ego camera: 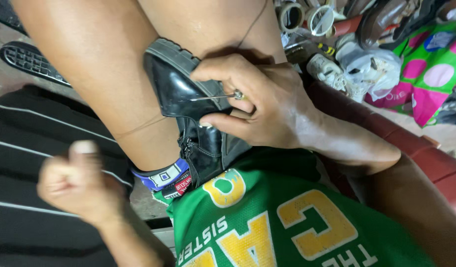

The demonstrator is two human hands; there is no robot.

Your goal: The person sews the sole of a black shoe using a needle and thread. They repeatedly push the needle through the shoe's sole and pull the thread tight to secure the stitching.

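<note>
— Two hands are busy, look. The right hand [257, 106] is pinching a thin metal needle tool [213, 96] and poking its tip at the black shoe [188, 109].

— Where is the shoe?

— It is squeezed between the person's bare knees, sole [181, 59] up, just above the green shirt [277, 222] with yellow letters. The right thumb presses on the shiny black side too.

— What is the other hand doing?

— The left hand [77, 180] is curled into a tight fist, down low and a bit blurry. I cannot tell what is inside it. Maybe a thread, but I cannot see one.

— Is the shoe hard to hold?

— I think it is a bit heavy and quite stiff. The sole looks thick and bumpy, so that is a good place to grab. The shiny top looks slippery, so fingers could slide there. The needle is thin and sharp, so it should be held by its fat end.

— Is there a table?

— No, the knees do the holding. A dark red seat edge [435, 158] is on one side. Behind it is a messy pile: rolls of tape [292, 17], a white shoe [327, 69], a plastic bag [371, 66] and a pink and green spotty bag [433, 69]. A black shoe sole [30, 62] lies on the floor.
</note>
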